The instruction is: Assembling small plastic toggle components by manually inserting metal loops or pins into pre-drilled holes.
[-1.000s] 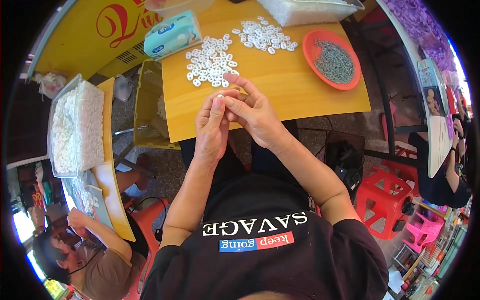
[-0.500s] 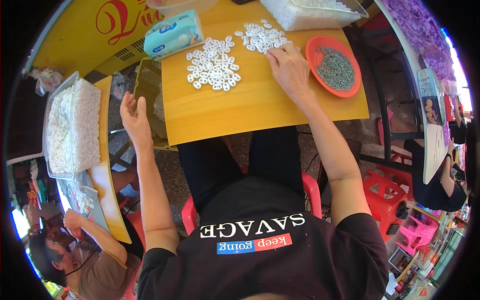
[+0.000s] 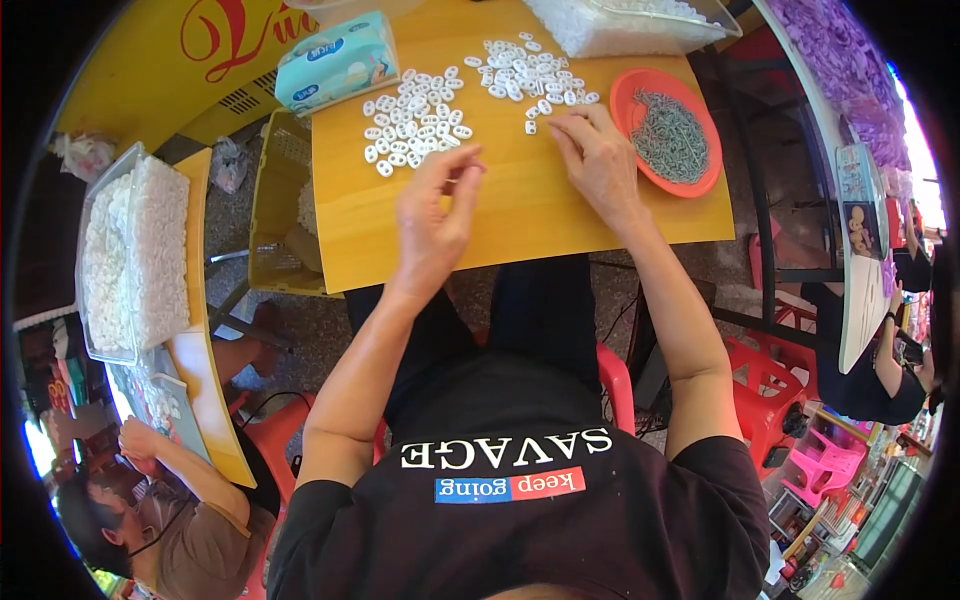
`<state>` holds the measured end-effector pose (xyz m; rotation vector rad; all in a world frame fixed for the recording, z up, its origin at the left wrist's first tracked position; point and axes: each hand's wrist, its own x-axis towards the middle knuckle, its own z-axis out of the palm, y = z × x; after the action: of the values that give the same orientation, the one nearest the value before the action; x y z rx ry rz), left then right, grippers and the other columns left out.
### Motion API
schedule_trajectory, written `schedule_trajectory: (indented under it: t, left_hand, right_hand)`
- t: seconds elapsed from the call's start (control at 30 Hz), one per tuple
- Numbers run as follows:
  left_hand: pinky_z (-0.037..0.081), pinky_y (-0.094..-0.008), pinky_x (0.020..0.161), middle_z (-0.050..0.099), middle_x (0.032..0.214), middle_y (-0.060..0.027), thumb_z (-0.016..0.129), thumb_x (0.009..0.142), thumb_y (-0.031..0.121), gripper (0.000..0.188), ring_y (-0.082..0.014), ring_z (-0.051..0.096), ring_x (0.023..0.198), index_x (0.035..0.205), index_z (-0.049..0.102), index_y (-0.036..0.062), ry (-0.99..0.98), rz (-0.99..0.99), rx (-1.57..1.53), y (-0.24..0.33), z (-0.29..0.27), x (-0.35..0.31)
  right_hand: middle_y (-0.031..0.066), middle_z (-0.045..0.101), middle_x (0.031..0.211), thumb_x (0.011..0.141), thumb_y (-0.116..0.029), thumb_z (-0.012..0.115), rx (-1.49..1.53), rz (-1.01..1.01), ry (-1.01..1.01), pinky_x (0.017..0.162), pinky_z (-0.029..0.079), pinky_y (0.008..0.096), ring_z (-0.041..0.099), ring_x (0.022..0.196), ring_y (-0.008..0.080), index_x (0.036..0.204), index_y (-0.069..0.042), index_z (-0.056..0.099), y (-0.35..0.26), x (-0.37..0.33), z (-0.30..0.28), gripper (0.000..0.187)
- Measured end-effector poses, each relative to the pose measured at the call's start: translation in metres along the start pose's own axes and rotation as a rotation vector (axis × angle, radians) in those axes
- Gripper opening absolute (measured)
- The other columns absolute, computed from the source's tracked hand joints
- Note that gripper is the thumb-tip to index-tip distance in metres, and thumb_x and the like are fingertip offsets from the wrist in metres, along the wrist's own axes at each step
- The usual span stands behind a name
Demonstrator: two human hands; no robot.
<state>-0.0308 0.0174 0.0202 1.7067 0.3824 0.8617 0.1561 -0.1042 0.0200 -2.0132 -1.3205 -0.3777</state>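
Note:
On the yellow-brown table [image 3: 500, 215], small white oval pieces with two holes each lie in a left pile [image 3: 415, 125] and a right pile [image 3: 520, 70]. My right hand [image 3: 603, 165] is low over the table between the right pile and an orange-red bowl [image 3: 715, 150]. Its thumb and forefinger are bent together beside a few stray pieces; whatever is between them is hidden. My left hand [image 3: 432, 220] hovers just in front of the left pile, fingers curved and thumb apart, with nothing visible in it. Thin grey metal screws or nails [image 3: 670, 140] fill the bowl.
A blue tissue pack [image 3: 338, 65] stands at the table's far left, and a clear bin of white pieces [image 3: 625, 25] at the far right. Below the left edge is a yellow crate [image 3: 265, 200]. Another person [image 3: 170, 510] sits at a side table with a white-filled bin [image 3: 140, 255].
My left hand has swung right, from beside the table to over its front half. My right hand has drawn back slightly from the right pile, toward me.

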Motion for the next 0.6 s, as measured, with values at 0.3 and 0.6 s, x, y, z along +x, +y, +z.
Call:
schedule_trajectory:
  t: [0.3, 0.6]
  left_hand:
    - [0.046, -0.0211, 0.064, 0.065, 0.087, -0.0034, 0.057, 0.095, 0.005, 0.020, -0.0056, 0.055, 0.070, 0.113, 0.062, -0.0006, -0.108, -0.210, -0.135, -0.016, 0.036, 0.006]
    - [0.046, -0.0206, 0.064, 0.065, 0.087, -0.0032, 0.055, 0.096, 0.006, 0.020, -0.0053, 0.054, 0.070, 0.113, 0.061, -0.0013, -0.123, -0.260, -0.167, -0.018, 0.039, 0.008]
  right_hand:
    - [0.0113, 0.062, 0.091, 0.086, -0.013, 0.064, -0.084, 0.034, -0.203, 0.062, 0.053, 0.0417, 0.066, 0.075, 0.0321, 0.099, -0.014, 0.070, 0.003, 0.022, 0.010, 0.014]
    - [0.0082, 0.060, 0.087, 0.087, -0.019, 0.066, -0.213, -0.156, -0.268, 0.059, 0.052, 0.0398, 0.063, 0.071, 0.0300, 0.096, -0.009, 0.069, 0.020, 0.040, 0.015, 0.014]
